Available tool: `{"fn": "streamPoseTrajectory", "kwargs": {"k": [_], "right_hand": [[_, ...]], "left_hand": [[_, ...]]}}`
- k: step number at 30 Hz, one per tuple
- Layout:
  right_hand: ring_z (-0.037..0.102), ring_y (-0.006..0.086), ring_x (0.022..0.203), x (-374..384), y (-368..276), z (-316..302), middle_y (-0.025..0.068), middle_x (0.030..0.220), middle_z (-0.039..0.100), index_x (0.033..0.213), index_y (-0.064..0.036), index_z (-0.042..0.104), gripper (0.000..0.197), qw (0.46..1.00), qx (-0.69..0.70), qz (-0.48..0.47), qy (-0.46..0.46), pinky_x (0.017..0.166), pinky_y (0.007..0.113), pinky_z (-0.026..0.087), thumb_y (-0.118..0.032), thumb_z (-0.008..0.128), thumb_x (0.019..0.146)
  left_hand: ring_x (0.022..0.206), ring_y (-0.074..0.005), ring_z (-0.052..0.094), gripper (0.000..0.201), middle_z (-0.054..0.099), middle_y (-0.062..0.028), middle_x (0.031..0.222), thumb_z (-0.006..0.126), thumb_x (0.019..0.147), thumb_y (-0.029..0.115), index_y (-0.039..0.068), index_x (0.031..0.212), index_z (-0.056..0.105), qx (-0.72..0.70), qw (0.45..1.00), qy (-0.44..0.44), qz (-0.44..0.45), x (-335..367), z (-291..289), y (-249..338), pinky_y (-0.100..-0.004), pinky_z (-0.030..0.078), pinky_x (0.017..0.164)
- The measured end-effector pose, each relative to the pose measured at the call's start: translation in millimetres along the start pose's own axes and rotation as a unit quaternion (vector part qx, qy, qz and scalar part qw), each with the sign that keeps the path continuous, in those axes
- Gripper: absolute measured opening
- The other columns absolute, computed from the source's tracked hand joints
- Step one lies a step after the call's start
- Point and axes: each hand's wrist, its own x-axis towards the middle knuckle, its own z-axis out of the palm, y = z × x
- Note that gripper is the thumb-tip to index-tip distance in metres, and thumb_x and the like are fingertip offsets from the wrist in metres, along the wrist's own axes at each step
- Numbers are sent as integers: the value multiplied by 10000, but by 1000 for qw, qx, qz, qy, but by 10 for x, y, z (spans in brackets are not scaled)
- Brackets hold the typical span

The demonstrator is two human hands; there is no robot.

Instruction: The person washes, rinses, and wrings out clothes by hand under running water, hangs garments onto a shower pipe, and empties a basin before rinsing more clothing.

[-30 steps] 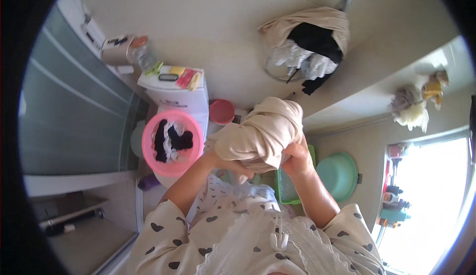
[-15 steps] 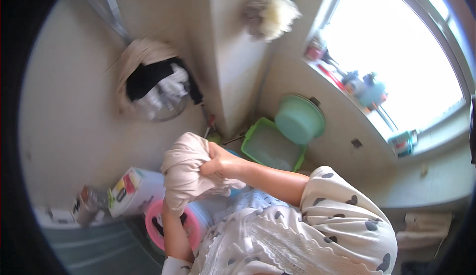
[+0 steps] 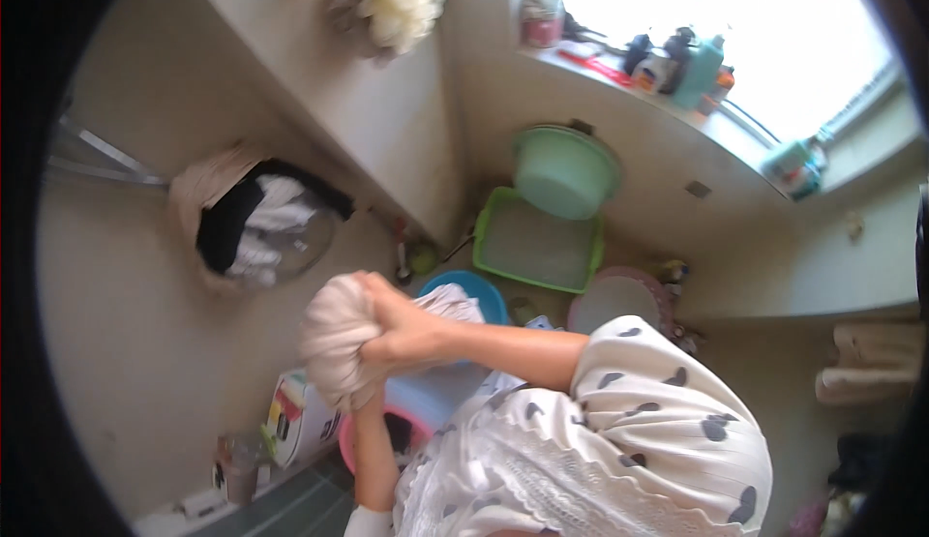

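Note:
A beige cloth garment (image 3: pixel 334 339) is bunched into a thick, twisted bundle in front of me. My right hand (image 3: pixel 406 329) wraps around its right side, thumb and fingers closed into the folds. From below, my left forearm (image 3: pixel 374 450) reaches up to the bundle; the cloth covers my left hand, so its fingers are hidden. Under my right forearm, more pale fabric (image 3: pixel 455 302) lies over a blue basin (image 3: pixel 481 290). Below the bundle, a pink-rimmed bucket (image 3: pixel 416 426) with dark cloth inside stands beside my left forearm.
A wall-hung clear basin (image 3: pixel 314 242) holds black and white clothes. A green tray (image 3: pixel 537 247), a mint basin (image 3: pixel 566 174) and a pink basin (image 3: pixel 619 305) stand in the far corner. Bottles (image 3: pixel 699 73) line the windowsill. A white box (image 3: pixel 300 416) is at lower left.
My view has shifted, showing more of the floor and basins. The garment is gathered into a tighter, rounder bundle, and my right hand still grips it.

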Motion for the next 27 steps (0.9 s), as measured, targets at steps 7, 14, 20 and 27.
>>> {"fn": "streamPoseTrajectory", "kwargs": {"k": [7,14,20,27], "right_hand": [[523,126,958,246,115,-331,103,1032,583,1128,44,484,794,969,-89,7,-229,865,273,407,-351,839,537],[534,128,922,717,330,-353,125,989,621,1041,47,556,498,977,-79,50,-192,843,285,420,-90,693,582],[534,123,925,1030,-22,-695,101,989,619,1041,30,566,533,959,-97,34,-264,853,294,423,-63,690,531],[535,137,910,1182,-182,-752,85,955,617,1066,32,559,522,934,-123,70,-328,853,274,412,-15,613,550]], "left_hand": [[1162,-207,428,539,477,-100,1240,693,754,246,41,1202,475,-112,991,66,-34,333,-123,580,-316,321,983],[841,-164,613,334,650,-141,846,731,635,146,-7,907,609,-125,985,87,-77,680,-1016,1199,-301,469,732],[833,-87,551,348,634,-53,906,699,633,36,-18,957,584,-75,981,16,-177,565,-1707,1024,-267,454,754],[678,-59,479,330,586,-29,730,697,613,82,-19,902,575,19,986,16,-166,522,-1837,1120,-240,438,651]]}}
